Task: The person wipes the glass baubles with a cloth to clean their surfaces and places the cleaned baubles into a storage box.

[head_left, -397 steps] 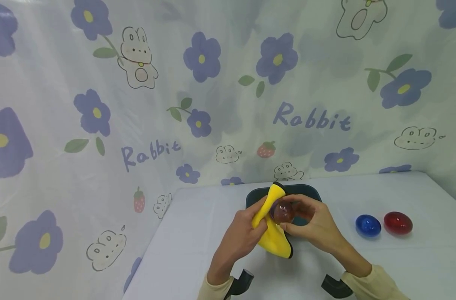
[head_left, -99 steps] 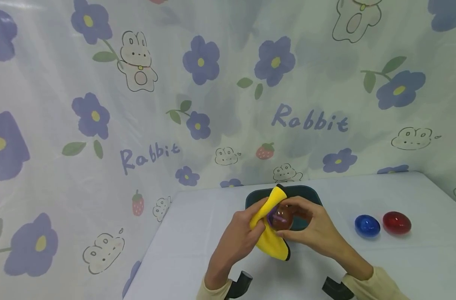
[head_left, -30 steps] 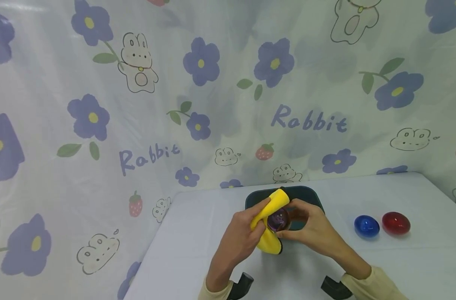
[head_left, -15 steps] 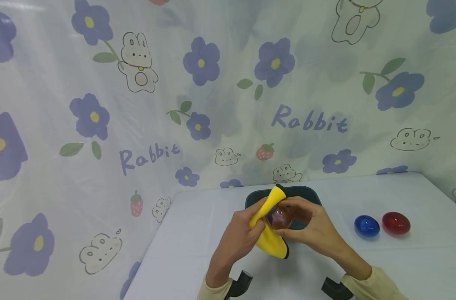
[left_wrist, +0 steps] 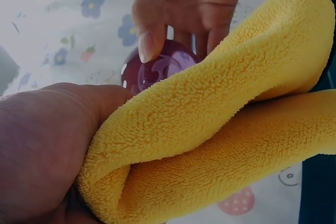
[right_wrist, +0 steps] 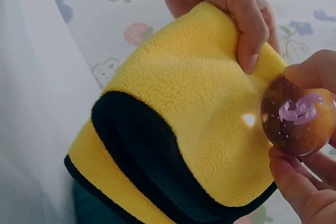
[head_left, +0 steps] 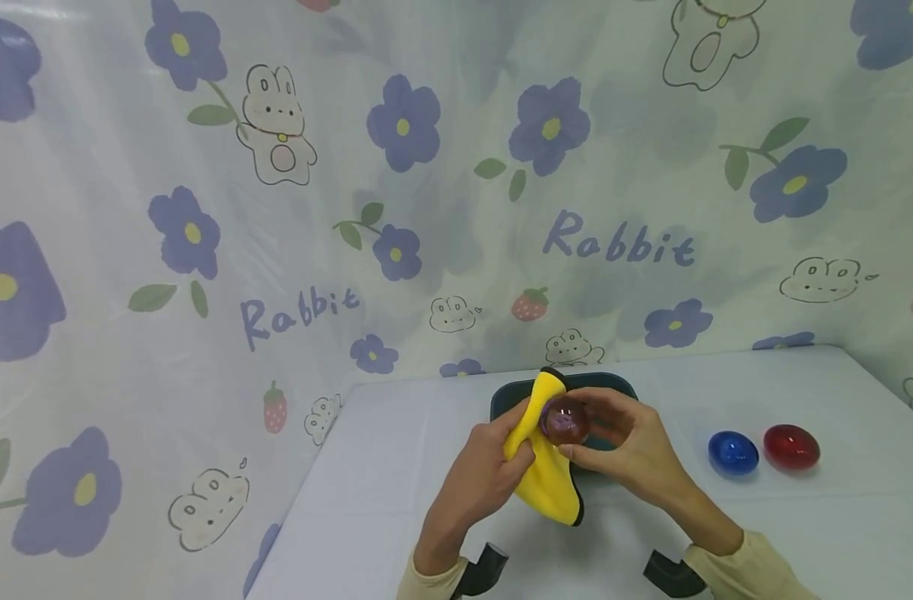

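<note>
My left hand (head_left: 482, 467) grips a yellow plush cloth (head_left: 549, 487) with dark edging, bunched and folded between thumb and fingers. My right hand (head_left: 639, 442) pinches a see-through purple egg-shaped ball (head_left: 566, 421) by its sides. White specks and a lilac swirl show on the ball (right_wrist: 296, 116) in the right wrist view. The ball lies against the cloth, its left side partly covered. In the left wrist view, a fold of cloth (left_wrist: 210, 108) hides the ball's lower part. Both hands are above the table, in front of a dark green tray (head_left: 504, 396).
A blue egg (head_left: 733, 453) and a red egg (head_left: 791, 447) lie side by side on the white table (head_left: 381, 467), right of my hands. Behind stands a curtain (head_left: 456, 192) printed with flowers and rabbits. Black wrist-camera mounts (head_left: 482, 569) show below the hands.
The same hold lasts through all frames. Since one second ago the cloth's upper end has swung left and its lower flap dropped; the ball has shifted slightly up and right.
</note>
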Tool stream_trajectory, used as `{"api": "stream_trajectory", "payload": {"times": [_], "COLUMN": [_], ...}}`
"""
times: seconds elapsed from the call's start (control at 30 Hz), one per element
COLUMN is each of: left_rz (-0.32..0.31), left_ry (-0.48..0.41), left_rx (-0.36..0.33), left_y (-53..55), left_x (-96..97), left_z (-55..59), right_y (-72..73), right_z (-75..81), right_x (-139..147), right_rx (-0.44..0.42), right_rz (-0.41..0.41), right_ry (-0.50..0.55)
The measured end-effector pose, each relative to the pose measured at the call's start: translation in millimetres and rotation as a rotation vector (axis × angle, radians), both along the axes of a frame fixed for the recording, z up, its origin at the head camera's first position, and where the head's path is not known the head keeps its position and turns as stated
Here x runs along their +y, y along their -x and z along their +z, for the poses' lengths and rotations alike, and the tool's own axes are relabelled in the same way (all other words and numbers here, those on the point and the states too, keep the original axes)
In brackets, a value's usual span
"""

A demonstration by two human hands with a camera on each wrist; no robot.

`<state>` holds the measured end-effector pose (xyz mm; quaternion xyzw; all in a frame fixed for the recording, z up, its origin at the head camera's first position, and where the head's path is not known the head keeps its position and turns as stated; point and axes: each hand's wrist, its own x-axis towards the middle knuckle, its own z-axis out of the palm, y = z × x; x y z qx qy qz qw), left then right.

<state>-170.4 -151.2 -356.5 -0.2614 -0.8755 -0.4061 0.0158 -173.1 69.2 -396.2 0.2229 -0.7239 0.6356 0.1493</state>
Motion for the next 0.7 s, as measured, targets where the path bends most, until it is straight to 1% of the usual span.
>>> {"api": "stream_trajectory", "payload": {"times": [0.17,0.4,0.53,0.7], "left_rz": [-0.001,0.018,0.026,0.029], "left_ry": [0.001,0.021,0.027,0.031], "left_rx": [-0.018,-0.035,-0.041,-0.023], "left_y": [-2.7,-6.4,-7.7,-9.4], "left_x": [0.5,2.0,3.0,3.2], "left_z": [1.8,3.4,4.5,5.1], "right_y": [1.4,4.5,5.9,6.9], "right_z": [1.1,-0.4,-0.7,-0.9], "right_x": [2.1,5.7,7.3,8.1], "right_rx": [-0.027,-0.053,-0.053,-0.026], "right_rz": [0.002,-0.017,-0.035,-0.079], "right_ry": [0.017,-0.001,-0.028,-0.095]}}
